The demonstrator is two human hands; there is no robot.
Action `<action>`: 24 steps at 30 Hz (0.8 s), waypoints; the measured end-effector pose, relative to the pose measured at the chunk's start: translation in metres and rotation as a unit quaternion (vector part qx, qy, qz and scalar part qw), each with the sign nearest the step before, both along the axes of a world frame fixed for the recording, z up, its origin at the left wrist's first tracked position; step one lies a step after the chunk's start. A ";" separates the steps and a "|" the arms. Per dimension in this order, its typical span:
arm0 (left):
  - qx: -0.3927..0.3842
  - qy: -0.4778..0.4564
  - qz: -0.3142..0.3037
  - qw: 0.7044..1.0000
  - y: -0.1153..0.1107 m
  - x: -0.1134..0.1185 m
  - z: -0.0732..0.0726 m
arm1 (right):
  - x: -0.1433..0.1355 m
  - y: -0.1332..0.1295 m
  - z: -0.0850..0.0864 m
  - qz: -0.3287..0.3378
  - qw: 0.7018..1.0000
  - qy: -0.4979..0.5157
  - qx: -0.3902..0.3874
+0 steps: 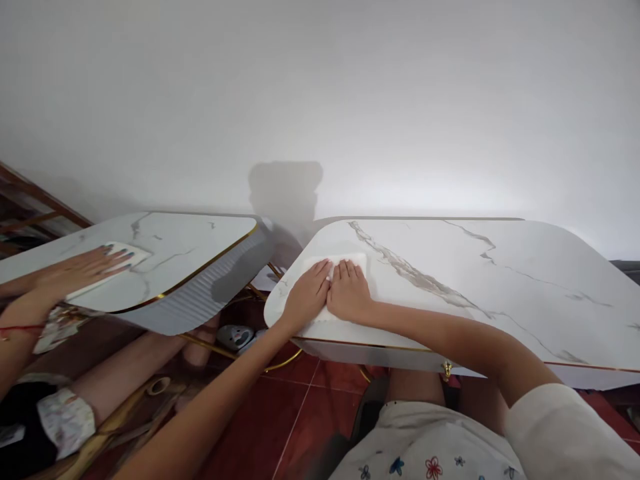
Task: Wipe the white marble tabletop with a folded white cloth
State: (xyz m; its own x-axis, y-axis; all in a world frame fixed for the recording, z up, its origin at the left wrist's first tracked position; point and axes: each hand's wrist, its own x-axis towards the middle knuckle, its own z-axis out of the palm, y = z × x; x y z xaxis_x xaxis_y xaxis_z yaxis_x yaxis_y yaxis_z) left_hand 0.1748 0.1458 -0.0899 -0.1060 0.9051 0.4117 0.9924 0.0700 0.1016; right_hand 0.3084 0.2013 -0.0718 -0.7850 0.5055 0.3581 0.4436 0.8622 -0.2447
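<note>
Palms down and side by side, my left hand (309, 290) and right hand (349, 290) press on a white cloth (321, 316) at the left end of a white table (510, 300), near its rounded corner. My fingers lie extended and close together on both hands, none of them curled round the cloth; I have it under my palms, with its edges showing beyond my fingertips and below, between my wrists. The two hands meet at the thumb side, just above the middle of the cloth. My left forearm reaches in from the lower left across the gap beside the table, while my right arm, in a white sleeve (570, 433), comes in low over the tabletop from the right. A broad grey-brown vein runs across the surface just beside my right hand, and a small gold knob (447, 369) stands out from the table's front. Below, flower-patterned shorts (430, 447) cover my lap, above a red tiled floor (300, 420).

To my left, another person's hand (95, 267), with dark-painted nails, spreads over a second white cloth (140, 255) on a neighbouring table (200, 237) edged in gold, its side ribbed and grey; a red string (20, 328) circles a wrist there. A roll of tape (159, 385) sits low between us. Behind both tables rises a pale wall (450, 100), marked by a dark shadow (285, 190) above the gap
</note>
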 end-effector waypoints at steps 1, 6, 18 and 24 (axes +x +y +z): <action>0.003 0.004 0.008 1.000 -0.008 0.008 -0.001 | 0.008 -0.006 0.000 0.011 1.000 0.003 0.002; 0.016 0.001 0.031 0.999 -0.019 0.054 -0.005 | 0.049 -0.011 -0.005 0.026 1.000 0.002 0.012; 0.004 -0.099 0.042 0.994 0.087 0.047 0.012 | 0.033 0.094 -0.005 0.010 0.999 -0.023 0.043; 0.023 -0.112 0.026 0.993 0.139 0.002 0.009 | -0.009 0.142 -0.005 -0.005 1.000 -0.017 0.014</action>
State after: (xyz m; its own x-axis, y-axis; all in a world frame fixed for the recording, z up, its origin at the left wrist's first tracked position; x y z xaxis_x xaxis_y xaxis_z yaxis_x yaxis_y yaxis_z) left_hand 0.1764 0.2848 -0.0807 -0.2450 0.8770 0.4133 0.9400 0.1105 0.3228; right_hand 0.2996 0.3435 -0.0769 -0.7914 0.5036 0.3464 0.4602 0.8639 -0.2046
